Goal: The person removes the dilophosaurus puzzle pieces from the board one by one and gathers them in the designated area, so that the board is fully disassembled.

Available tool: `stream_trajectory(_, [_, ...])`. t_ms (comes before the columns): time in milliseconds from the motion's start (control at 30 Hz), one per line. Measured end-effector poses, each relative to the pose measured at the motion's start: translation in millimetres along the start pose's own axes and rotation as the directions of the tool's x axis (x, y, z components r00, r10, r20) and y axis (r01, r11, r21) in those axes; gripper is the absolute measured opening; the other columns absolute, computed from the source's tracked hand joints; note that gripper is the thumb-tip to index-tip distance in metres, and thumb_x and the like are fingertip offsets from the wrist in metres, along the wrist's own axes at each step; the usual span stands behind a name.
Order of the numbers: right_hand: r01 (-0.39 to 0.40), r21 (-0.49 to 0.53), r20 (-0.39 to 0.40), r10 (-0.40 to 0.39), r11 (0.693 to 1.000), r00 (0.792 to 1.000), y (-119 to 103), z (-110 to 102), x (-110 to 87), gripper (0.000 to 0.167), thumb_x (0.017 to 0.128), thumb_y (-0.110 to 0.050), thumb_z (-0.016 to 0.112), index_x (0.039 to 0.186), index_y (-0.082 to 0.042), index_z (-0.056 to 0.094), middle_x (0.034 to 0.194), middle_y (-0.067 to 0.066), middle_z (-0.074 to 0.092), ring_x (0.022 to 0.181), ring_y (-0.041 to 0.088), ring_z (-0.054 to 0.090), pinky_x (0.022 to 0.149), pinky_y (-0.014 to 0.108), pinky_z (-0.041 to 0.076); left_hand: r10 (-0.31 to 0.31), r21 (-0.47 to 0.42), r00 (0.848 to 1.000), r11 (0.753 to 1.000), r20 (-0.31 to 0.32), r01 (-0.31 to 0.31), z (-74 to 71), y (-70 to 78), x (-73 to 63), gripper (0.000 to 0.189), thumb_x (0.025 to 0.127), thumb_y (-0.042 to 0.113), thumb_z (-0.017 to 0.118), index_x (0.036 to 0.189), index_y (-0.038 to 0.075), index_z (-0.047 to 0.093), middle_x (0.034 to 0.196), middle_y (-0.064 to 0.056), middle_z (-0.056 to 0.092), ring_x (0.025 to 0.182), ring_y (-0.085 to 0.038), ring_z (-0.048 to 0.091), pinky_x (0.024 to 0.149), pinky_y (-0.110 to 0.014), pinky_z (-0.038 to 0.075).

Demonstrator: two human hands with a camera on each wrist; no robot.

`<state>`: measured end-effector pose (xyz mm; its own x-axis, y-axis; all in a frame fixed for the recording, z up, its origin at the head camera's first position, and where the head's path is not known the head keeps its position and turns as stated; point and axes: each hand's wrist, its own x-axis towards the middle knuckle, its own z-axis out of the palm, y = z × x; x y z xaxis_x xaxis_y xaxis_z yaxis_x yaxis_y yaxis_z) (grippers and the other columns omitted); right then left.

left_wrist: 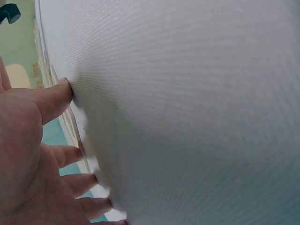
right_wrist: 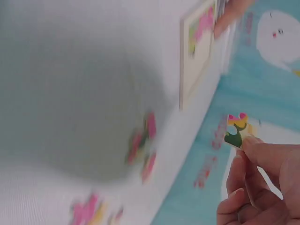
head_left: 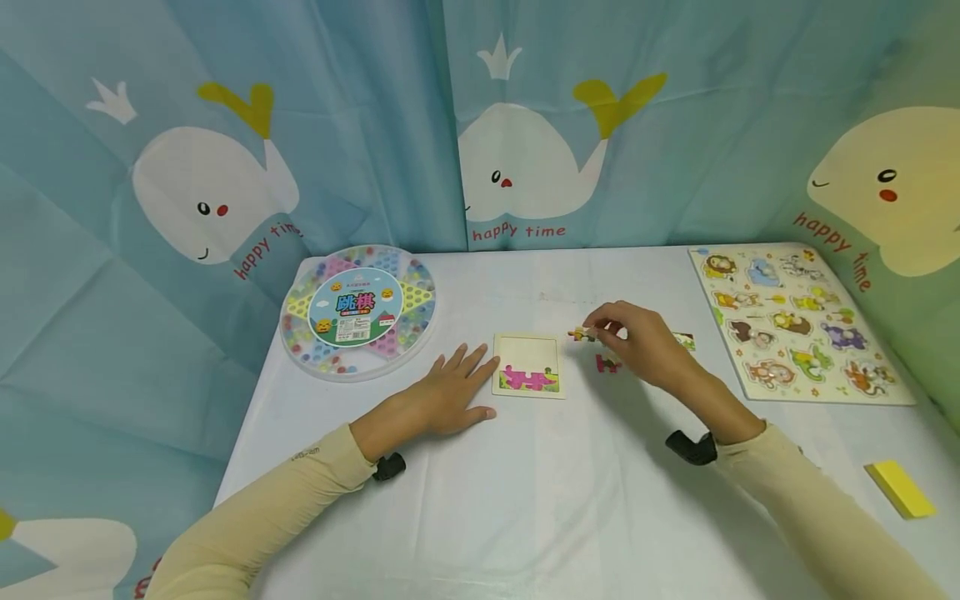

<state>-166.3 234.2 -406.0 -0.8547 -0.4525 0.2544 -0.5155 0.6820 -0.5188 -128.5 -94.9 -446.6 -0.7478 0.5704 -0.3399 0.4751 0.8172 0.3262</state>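
A small square wooden puzzle tray (head_left: 525,350) lies mid-table, with joined pink and green pieces (head_left: 529,380) along its near side. My left hand (head_left: 445,402) rests on the table at its left, fingers spread and fairly straight, fingertips right at the tray's left edge. Just right of the tray, my right hand (head_left: 637,343) pinches a jigsaw piece between thumb and fingers. In the right wrist view that jigsaw piece (right_wrist: 238,130) shows pink, yellow and dark green, held up off the table. Below the right hand lies a loose pink piece (head_left: 607,364), partly hidden by it.
Another loose piece (head_left: 685,340) lies beyond the right hand. A round Chinese checkers box (head_left: 324,367) stands at the back left. At the right lie an animal peg board (head_left: 795,350) and a yellow block (head_left: 900,489). A whale-print curtain (head_left: 375,125) borders the table.
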Motion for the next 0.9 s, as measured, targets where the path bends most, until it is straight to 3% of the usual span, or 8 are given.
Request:
stream_trajectory(200, [-0.117, -0.031, -0.001, 0.117, 0.993, 0.993, 24.4, -38.4, -17.1, 0.010, 0.103, -0.010, 0.070, 0.110, -0.009, 0.076, 0.099, 0.007, 0.076, 0.090, 0.023, 0.067, 0.068, 0.027, 0.050, 0.009, -0.001, 1.000, 1.000, -0.003, -0.009, 0.2, -0.7, 0.0, 0.085, 0.107, 0.056, 0.054, 0.172, 0.019, 0.014, 0.179, -0.009, 0.004, 0.164, -0.038, 0.002, 0.129, -0.062, 0.012])
stream_trajectory(333, [-0.233, -0.049, 0.060, 0.236, 0.971, 0.970, 46.3, -63.4, -32.4, 0.013, 0.106, -0.018, 0.066, 0.112, -0.010, 0.076, 0.104, 0.010, 0.076, 0.096, 0.026, 0.067, 0.068, 0.027, 0.050, 0.011, 0.006, 1.000, 1.000, -0.003, -0.011, 0.8, -1.0, 0.5, 0.085, 0.107, 0.057, 0.053, 0.172, 0.019, 0.014, 0.179, -0.010, 0.004, 0.164, -0.038, 0.002, 0.129, -0.063, 0.013])
stream_trajectory(500, [-0.282, -0.042, 0.166, 0.285, 0.959, 0.944, 72.9, -84.8, -52.5, 0.012, 0.105, -0.014, 0.067, 0.110, -0.008, 0.075, 0.107, 0.010, 0.074, 0.093, 0.009, 0.065, 0.071, 0.023, 0.052, 0.009, 0.023, 1.000, 1.000, -0.004, -0.008, 2.2, -1.6, 0.8, 0.085, 0.107, 0.057, 0.053, 0.172, 0.019, 0.014, 0.179, -0.009, 0.005, 0.164, -0.038, 0.003, 0.129, -0.062, 0.014])
stream_trajectory(700, [-0.282, 0.059, 0.282, 0.255, 0.958, 0.925, 97.5, -86.1, -74.4, 0.011, 0.103, -0.002, 0.065, 0.109, -0.001, 0.074, 0.100, 0.000, 0.072, 0.088, 0.001, 0.064, 0.073, 0.019, 0.051, 0.006, 0.020, 1.000, 1.000, -0.002, -0.006, 2.6, -1.7, 0.8, 0.085, 0.107, 0.057, 0.053, 0.172, 0.020, 0.013, 0.179, -0.009, 0.004, 0.164, -0.038, 0.003, 0.129, -0.062, 0.014])
stream_trajectory(900, [-0.291, 0.047, 0.314, 0.262, 0.956, 0.913, 108.4, -76.6, -79.7, 0.012, 0.104, -0.001, 0.064, 0.110, 0.002, 0.073, 0.100, 0.004, 0.072, 0.087, -0.001, 0.061, 0.073, 0.018, 0.050, 0.004, 0.018, 1.000, 1.000, 0.003, -0.004, 1.4, -0.7, 0.9, 0.085, 0.107, 0.057, 0.052, 0.172, 0.021, 0.012, 0.179, -0.008, 0.003, 0.164, -0.038, 0.002, 0.129, -0.062, 0.014])
